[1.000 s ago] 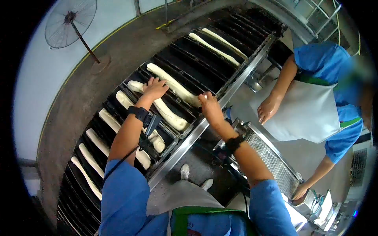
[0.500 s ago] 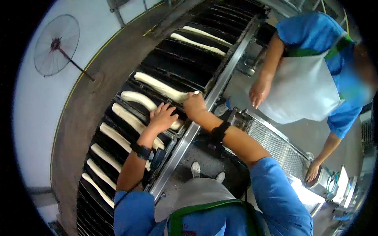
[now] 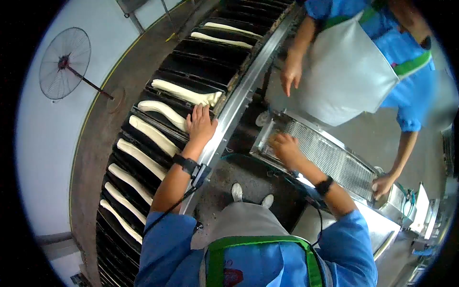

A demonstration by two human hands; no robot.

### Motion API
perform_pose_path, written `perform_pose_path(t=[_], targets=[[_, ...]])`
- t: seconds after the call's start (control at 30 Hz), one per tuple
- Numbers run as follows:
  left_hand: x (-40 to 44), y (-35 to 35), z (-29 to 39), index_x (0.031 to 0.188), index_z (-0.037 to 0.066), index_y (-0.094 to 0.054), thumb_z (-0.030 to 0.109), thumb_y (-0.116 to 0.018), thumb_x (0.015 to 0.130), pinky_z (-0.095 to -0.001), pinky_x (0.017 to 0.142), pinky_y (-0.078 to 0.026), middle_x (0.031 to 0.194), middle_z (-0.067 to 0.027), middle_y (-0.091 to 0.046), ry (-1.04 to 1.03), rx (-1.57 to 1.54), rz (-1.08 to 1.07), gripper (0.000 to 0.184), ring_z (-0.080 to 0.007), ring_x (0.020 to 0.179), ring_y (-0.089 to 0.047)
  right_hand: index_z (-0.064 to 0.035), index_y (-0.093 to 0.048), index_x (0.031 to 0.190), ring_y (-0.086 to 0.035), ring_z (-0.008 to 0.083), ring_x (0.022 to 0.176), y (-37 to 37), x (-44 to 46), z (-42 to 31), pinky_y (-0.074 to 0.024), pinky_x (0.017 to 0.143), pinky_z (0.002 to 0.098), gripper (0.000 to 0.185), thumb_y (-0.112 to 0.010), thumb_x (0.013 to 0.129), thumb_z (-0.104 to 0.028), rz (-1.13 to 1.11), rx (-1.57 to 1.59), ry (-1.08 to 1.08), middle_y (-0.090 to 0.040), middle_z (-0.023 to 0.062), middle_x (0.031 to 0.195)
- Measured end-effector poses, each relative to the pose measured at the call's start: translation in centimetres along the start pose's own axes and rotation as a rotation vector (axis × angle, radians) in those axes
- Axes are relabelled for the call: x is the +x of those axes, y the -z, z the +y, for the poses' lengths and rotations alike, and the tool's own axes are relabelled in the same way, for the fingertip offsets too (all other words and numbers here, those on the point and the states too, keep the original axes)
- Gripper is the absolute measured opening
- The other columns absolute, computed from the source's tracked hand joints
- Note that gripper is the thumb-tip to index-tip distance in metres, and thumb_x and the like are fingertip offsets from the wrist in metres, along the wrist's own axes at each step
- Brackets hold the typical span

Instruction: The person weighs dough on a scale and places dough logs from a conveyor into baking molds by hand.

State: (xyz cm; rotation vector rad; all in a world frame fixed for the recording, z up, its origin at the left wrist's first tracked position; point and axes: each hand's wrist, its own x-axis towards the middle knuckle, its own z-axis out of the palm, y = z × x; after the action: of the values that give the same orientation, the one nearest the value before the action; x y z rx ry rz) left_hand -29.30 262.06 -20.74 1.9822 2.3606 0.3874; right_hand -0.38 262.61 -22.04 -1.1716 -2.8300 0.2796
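Note:
Long pale dough strips lie one to a slot in black trough-like trays. My left hand (image 3: 201, 125), fingers spread and lying flat, rests on the near end of a curved dough strip (image 3: 165, 113) and covers that end. Just beyond it, another dough strip (image 3: 179, 91) fills its slot, its near end bunched by the tray's edge. My right hand (image 3: 285, 147) is over the near end of a wire-mesh conveyor (image 3: 318, 155), its fingers loosely bent and apart, with nothing visible in them.
A metal rail (image 3: 239, 103) runs along the trays (image 3: 203, 62). Across the mesh conveyor stands a co-worker (image 3: 344, 71) in a pale apron, one hand (image 3: 382, 185) at the conveyor's far end. A large fan (image 3: 64, 62) stands by the wall.
My right hand has left the near end of the dough strip and moved right, over the mesh conveyor. My left hand stays on the curved strip. The co-worker's raised hand has shifted left in view.

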Motion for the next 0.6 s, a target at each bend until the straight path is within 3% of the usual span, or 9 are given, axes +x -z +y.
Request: perform_pose_path(t=[0.1, 0.17, 0.23, 0.33, 0.4, 0.5, 0.53, 0.57, 0.6], targets=[[1.5, -0.7, 1.6, 0.121, 0.006, -0.027, 0.033, -0.048, 0.073, -0.0449, 0.093, -0.016, 0.127, -0.0105, -0.024, 0.04, 0.077, -0.104, 0.059, -0.0257, 0.118, -0.019, -0.013, -0.052, 0.099, -0.04, 0.0254, 0.099, -0.1, -9.8, 5.5, -0.035, 0.076, 0.0416, 0.029, -0.054, 0.07, -0.019, -0.074, 0.224, -0.197, -0.046, 0.0054, 0.106], [3.7, -1.0, 2.6, 0.118, 0.004, -0.032, 0.027, -0.047, 0.073, -0.0419, 0.091, -0.024, 0.122, -0.0126, -0.032, 0.146, 0.055, -0.214, 0.053, -0.0258, 0.114, -0.028, -0.0093, -0.053, 0.095, -0.044, 0.0279, 0.092, 1.1, -15.1, 6.9, -0.037, 0.077, 0.0379, 0.025, -0.052, 0.071, -0.016, -0.036, 0.301, -0.372, -0.05, 0.0082, 0.099], [5.2, -2.0, 3.0, 0.112, 0.003, -0.038, 0.023, -0.05, 0.071, -0.0348, 0.079, -0.038, 0.105, -0.0114, -0.048, 0.126, 0.115, -0.026, 0.047, -0.0266, 0.098, -0.046, -0.0058, -0.054, 0.092, -0.046, 0.0294, 0.088, 2.4, -20.5, 7.6, -0.0377, 0.077, 0.0363, 0.022, -0.049, 0.072, -0.013, -0.007, 0.353, -0.538, -0.053, 0.0124, 0.093], [6.6, -3.7, 1.3, 0.114, 0.011, -0.037, 0.036, -0.045, 0.074, -0.0401, 0.078, -0.038, 0.11, -0.0105, -0.046, 0.132, -0.017, -0.071, 0.048, -0.0299, 0.096, -0.047, -0.0049, -0.055, 0.091, -0.047, 0.0309, 0.085, 1.3, -27.3, 8.8, -0.0382, 0.076, 0.0365, 0.021, -0.049, 0.073, -0.013, 0.048, 0.297, -0.706, -0.054, 0.0133, 0.092], [8.0, -5.4, -0.5, 0.116, 0.013, -0.035, 0.032, -0.042, 0.073, -0.0424, 0.079, -0.037, 0.111, -0.0108, -0.045, 0.168, 0.096, -0.126, 0.048, -0.0319, 0.096, -0.046, -0.0049, -0.055, 0.09, -0.048, 0.0314, 0.083, -0.3, -30.8, 10.8, -0.0381, 0.076, 0.0367, 0.021, -0.05, 0.072, -0.015, 0.103, 0.37, -0.759, -0.054, 0.0137, 0.09], [9.8, -8.9, -5.3, 0.121, 0.001, -0.025, 0.031, -0.046, 0.072, -0.0385, 0.091, -0.025, 0.125, -0.0147, -0.028, 0.027, 0.094, -0.148, 0.061, -0.029, 0.113, -0.028, -0.0055, -0.054, 0.09, -0.049, 0.0297, 0.08, -0.5, -34.9, 12.1, -0.0384, 0.073, 0.0388, 0.025, -0.052, 0.072, -0.022, -0.011, 0.262, -0.864, -0.054, 0.0141, 0.084], [10.7, -11.0, -7.8, 0.124, 0.004, -0.022, 0.03, -0.048, 0.072, -0.0383, 0.091, -0.025, 0.125, -0.0139, -0.028, -0.012, 0.206, -0.086, 0.063, -0.0293, 0.114, -0.029, -0.0021, -0.052, 0.095, -0.047, 0.0317, 0.083, 0.6, -35.8, 11.6, -0.0379, 0.075, 0.0388, 0.03, -0.053, 0.072, -0.021, -0.024, 0.211, -0.849, -0.054, 0.0163, 0.086], [8.5, -6.8, -2.5, 0.125, 0.007, -0.02, 0.028, -0.049, 0.072, -0.0374, 0.092, -0.025, 0.126, -0.0137, -0.027, 0.13, 0.16, -0.222, 0.064, -0.029, 0.114, -0.029, -0.0013, -0.05, 0.097, -0.047, 0.0322, 0.084, 1.2, -36.9, 11.2, -0.0374, 0.075, 0.0396, 0.034, -0.053, 0.072, -0.024, 0.03, 0.28, -0.92, -0.052, 0.0172, 0.09], [9.2, -8.3, -4.8, 0.125, 0.009, -0.02, 0.027, -0.049, 0.072, -0.0367, 0.092, -0.025, 0.125, -0.014, -0.027, 0.031, 0.207, -0.17, 0.064, -0.0292, 0.113, -0.03, -0.0014, -0.049, 0.098, -0.046, 0.0324, 0.086, 0.1, -38.4, 11.9, -0.0371, 0.076, 0.0397, 0.034, -0.052, 0.072, -0.024, -0.015, 0.218, -0.932, -0.049, 0.0172, 0.095]])
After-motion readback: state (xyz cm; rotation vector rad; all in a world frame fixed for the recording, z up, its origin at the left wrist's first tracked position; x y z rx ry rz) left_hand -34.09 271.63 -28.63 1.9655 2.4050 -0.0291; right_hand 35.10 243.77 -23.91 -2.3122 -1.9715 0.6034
